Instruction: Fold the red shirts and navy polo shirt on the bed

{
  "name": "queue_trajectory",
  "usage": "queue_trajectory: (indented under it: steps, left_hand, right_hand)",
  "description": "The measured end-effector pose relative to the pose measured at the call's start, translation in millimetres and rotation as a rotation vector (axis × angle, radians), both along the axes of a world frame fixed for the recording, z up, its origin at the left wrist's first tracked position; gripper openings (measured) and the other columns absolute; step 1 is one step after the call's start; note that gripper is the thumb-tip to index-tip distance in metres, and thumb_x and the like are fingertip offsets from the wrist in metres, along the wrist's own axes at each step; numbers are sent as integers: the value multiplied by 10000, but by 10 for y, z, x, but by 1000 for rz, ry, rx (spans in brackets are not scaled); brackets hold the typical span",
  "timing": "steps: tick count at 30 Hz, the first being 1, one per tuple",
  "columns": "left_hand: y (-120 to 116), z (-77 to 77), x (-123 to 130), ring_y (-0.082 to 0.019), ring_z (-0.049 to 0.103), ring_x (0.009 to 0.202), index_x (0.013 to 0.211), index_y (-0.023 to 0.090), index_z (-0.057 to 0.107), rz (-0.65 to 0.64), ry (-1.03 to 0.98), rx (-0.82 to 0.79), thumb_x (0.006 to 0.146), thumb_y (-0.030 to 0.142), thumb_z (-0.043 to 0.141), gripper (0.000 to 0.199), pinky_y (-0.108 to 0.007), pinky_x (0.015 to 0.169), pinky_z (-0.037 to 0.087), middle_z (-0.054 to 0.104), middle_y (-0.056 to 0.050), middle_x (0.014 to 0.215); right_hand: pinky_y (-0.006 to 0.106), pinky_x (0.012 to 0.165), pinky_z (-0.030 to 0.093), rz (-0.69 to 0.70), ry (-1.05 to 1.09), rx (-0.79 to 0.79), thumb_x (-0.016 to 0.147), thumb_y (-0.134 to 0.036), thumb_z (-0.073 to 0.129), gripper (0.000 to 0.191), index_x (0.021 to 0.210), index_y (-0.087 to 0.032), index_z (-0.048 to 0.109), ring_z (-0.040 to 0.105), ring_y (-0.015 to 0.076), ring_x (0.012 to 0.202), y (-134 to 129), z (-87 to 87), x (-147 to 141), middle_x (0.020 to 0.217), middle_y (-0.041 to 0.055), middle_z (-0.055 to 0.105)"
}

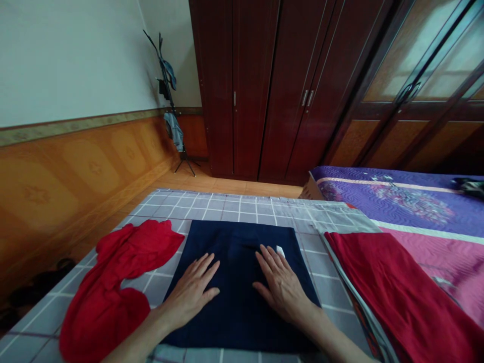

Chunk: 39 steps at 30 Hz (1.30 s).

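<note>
A dark navy piece of cloth (238, 312), folded into a flat rectangle, lies in front of me; I cannot tell which garment it is. My left hand (192, 290) rests flat on its left side, fingers stretched out. On its right side my right hand (278, 282) lies flat too, with the thumb apart from the fingers. A small white tag (280, 251) shows by the right fingertips. To the left sits a crumpled red cloth (109, 297), partly behind my left forearm. Farther right, a folded red cloth (404, 292) lies over other fabric layers.
Under everything spreads a grey checked cover (242, 204) with white lines. A purple and pink quilted bedspread (378, 186) is at the right. Beyond stand a dark red wardrobe (257, 101) and a coat rack (168, 91) with clothes and a cap.
</note>
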State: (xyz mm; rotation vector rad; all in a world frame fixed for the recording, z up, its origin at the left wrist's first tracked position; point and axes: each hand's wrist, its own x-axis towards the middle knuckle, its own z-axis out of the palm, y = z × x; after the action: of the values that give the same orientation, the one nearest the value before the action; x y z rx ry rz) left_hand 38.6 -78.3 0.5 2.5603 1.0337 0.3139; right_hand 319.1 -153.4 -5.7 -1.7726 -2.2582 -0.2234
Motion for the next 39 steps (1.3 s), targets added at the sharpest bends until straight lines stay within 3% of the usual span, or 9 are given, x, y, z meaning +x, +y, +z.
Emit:
queue_trajectory:
  steps: [3, 6, 9, 21, 27, 30, 35, 39]
  left_hand:
    - [-43, -137, -252, -237, 425, 1284, 1356, 242, 444, 208, -76, -51, 920, 379, 433, 457, -436, 1073, 340, 467, -80, 1396]
    - [-132, -175, -501, -201, 599, 1080, 1192, 239, 588, 379, -208, -109, 927, 394, 373, 375, -321, 945, 472, 650, -63, 1155]
    - [-277, -143, -658, -198, 648, 940, 1023, 252, 662, 398, -217, -213, 885, 389, 439, 296, -268, 851, 501, 701, -44, 997]
    - [-506, 207, -727, -174, 568, 841, 937, 208, 643, 357, -21, -472, 831, 338, 526, 204, -249, 754, 409, 631, -13, 872]
    - [-461, 106, -705, -150, 546, 731, 724, 172, 605, 399, 38, -404, 849, 279, 458, 221, -238, 688, 357, 611, 3, 729]
    - [-450, 75, -735, -165, 552, 745, 712, 179, 579, 426, 122, -383, 865, 296, 445, 235, -253, 675, 343, 616, 5, 718]
    - [-397, 331, -549, -211, 563, 837, 804, 201, 609, 361, 219, -182, 865, 273, 476, 163, -314, 770, 359, 631, -27, 837]
    - [-86, 450, -90, -202, 548, 969, 1005, 238, 607, 281, -27, -12, 909, 261, 419, 212, -312, 867, 359, 606, -37, 1006]
  right_hand:
    - [496, 1055, 334, -30, -31, -34, 869, -517, 492, 642, 1350, -94, 456, 331, 343, 1323, -7, -203, 30, 1418, 196, 390]
    - [500, 1053, 337, -60, -41, -2, 865, -532, 491, 668, 1367, -96, 436, 291, 351, 1340, -43, -270, 36, 1438, 197, 354]
    - [499, 1058, 333, -3, -47, 33, 873, -530, 478, 664, 1394, -126, 400, 282, 336, 1348, -40, -264, 4, 1460, 175, 326]
    - [500, 1054, 333, 14, -46, 111, 893, -556, 429, 635, 1334, -101, 474, 306, 337, 1337, 114, -439, 112, 1426, 190, 385]
    - [495, 1037, 345, 19, -49, 161, 893, -574, 407, 637, 1318, -106, 490, 329, 336, 1325, 128, -474, 131, 1420, 191, 394]
    - [502, 1028, 345, -2, -67, 186, 901, -587, 363, 657, 1312, -91, 492, 351, 339, 1310, 149, -483, 168, 1408, 197, 410]
    - [513, 1026, 330, -17, -89, 204, 903, -599, 330, 670, 1307, -91, 496, 367, 343, 1298, 166, -489, 202, 1400, 194, 423]
    - [512, 1038, 312, -16, -90, 206, 908, -586, 333, 663, 1318, -86, 481, 340, 339, 1315, 162, -495, 192, 1412, 192, 406]
